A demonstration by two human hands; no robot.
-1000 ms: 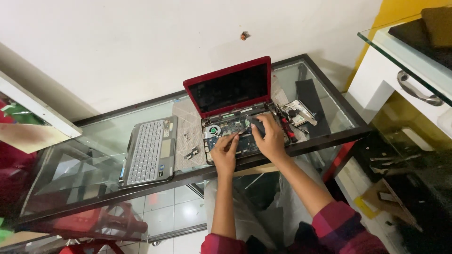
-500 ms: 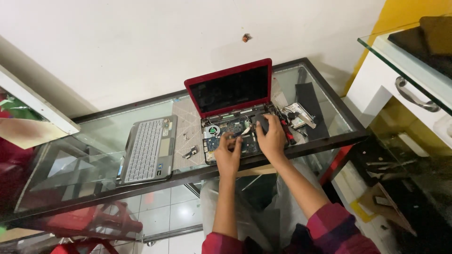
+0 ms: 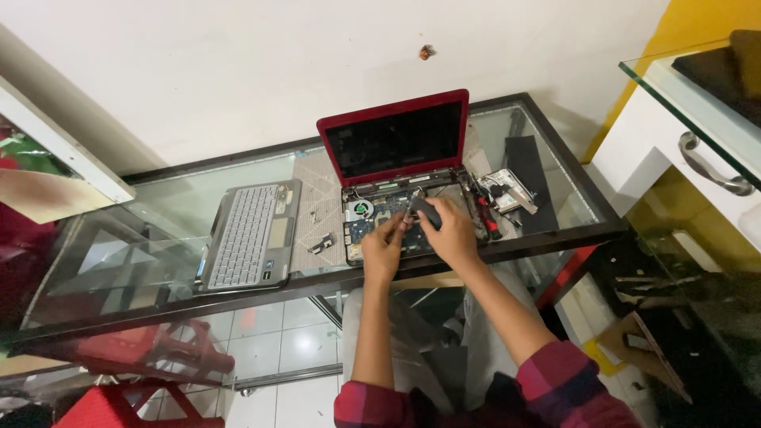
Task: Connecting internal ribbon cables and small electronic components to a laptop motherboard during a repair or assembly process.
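Two hands work over the opened laptop base (image 3: 412, 226) at the centre of the frame. A second ago both lay flat and spread on the exposed board; now they have drawn together and risen a little, and the right hand (image 3: 453, 231) has closed round a small dark part (image 3: 426, 210), which shows above its knuckles where nothing showed before. The left hand (image 3: 386, 244) has curled too, its fingertips pinched close to the same spot, just left of the dark part; what it pinches, if anything, is too small to tell. Judging by that, the work has moved from pressing or feeling over the board to lifting or handling one piece of it.

Both forearms come up from the lower middle of the frame, bare to the red plaid sleeves (image 3: 555, 388) at the bottom edge, and converge over the front of the base. The wrists are bent down, with palms turned toward each other.

Behind the hands the red screen lid (image 3: 394, 139) stands upright. Left of centre the removed grey keyboard (image 3: 250, 235) lies flat on the glass table (image 3: 151, 261), well apart from the hands. A red-handled screwdriver (image 3: 486, 215) and a loose silver drive (image 3: 507, 190) lie just right of the base.
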